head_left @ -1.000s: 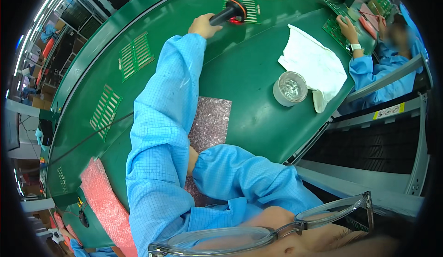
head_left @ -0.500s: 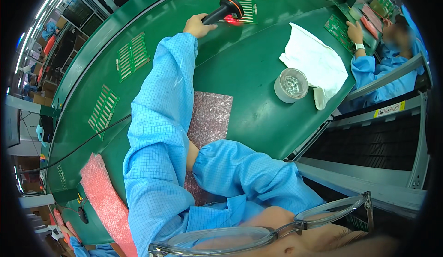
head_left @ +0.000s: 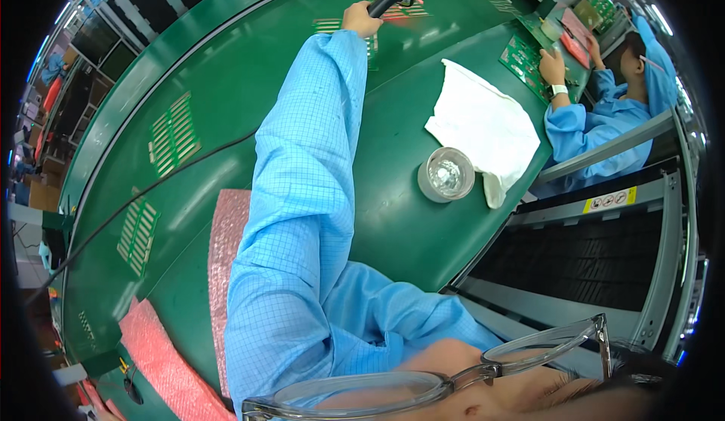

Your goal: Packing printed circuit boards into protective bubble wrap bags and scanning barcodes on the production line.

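Throwing a red glow onto a green circuit board [head_left: 414, 12], a black scanner [head_left: 391, 0] with an orange-ringed head is held above the far part of the desk [head_left: 385, 221]. The person's left grip [head_left: 362, 21] is clamped around its handle, the arm stretched out in a blue checked sleeve [head_left: 302, 157]. The right grip is hidden from view, so its state cannot be told. A nearer panel [head_left: 328, 25] shows on both sides of the left wrist.

The desk is smooth, glossy green, streaked with pale reflections, with a seam along it and a raised rim at its far side. Toward the left lie a slotted panel [head_left: 174, 134] and another like it [head_left: 138, 236]; a dark cable [head_left: 136, 198] passes close to both. Nearer the person are a pink bubble-wrap strip [head_left: 170, 368] and a duller bubble sheet [head_left: 224, 270], partly covered by the sleeve. Right of the arm, a clear round tub [head_left: 446, 175] stands just beside a rumpled white cloth [head_left: 483, 119].

Beyond, at the right, a co-worker [head_left: 596, 123] in blue has a hand by a circuit board [head_left: 526, 66], near a grey metal frame [head_left: 658, 262]. Shelving [head_left: 98, 40] and ceiling lights fill the left background.
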`<state>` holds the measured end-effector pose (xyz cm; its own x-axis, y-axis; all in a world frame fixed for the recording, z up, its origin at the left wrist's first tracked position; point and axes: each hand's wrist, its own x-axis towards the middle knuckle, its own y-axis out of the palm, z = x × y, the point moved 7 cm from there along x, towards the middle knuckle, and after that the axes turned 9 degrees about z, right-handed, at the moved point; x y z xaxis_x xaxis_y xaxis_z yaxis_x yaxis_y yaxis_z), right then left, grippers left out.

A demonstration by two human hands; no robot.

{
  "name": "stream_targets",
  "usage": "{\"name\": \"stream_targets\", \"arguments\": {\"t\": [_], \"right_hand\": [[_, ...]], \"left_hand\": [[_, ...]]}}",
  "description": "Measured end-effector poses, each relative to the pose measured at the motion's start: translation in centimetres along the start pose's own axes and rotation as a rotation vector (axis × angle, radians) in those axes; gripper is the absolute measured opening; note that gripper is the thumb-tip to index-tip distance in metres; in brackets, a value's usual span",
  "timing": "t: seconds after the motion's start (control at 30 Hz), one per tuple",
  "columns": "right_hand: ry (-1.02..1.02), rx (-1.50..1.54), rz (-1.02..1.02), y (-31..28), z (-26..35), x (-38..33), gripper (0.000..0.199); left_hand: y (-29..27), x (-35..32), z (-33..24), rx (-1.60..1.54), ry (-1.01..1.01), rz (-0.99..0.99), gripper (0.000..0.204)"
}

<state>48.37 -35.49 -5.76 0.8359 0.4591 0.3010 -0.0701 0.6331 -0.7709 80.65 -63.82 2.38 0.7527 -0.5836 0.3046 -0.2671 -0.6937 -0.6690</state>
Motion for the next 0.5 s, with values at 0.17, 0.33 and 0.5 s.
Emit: {"name": "stream_targets", "arguments": {"t": [0.17,0.33,0.5], "right_hand": [[0.027,-0.075,0.018,-1.9,-3.1,-0.8,0.035],[-0.054,-0.082,0.046,-5.0,0.9,0.5,0.035],[-0.194,-0.046,0.062,-1.1,4.5,-0.4,0.035]], "left_hand": [[1.7,1.4,1.5,0.031,-0.035,-0.008,0.042],[-3.6,-2.0,2.4,0.107,-0.001,-0.065,0.039],[-17.0,-9.9,-5.3,0.435,0.023,0.029,0.038]]}}
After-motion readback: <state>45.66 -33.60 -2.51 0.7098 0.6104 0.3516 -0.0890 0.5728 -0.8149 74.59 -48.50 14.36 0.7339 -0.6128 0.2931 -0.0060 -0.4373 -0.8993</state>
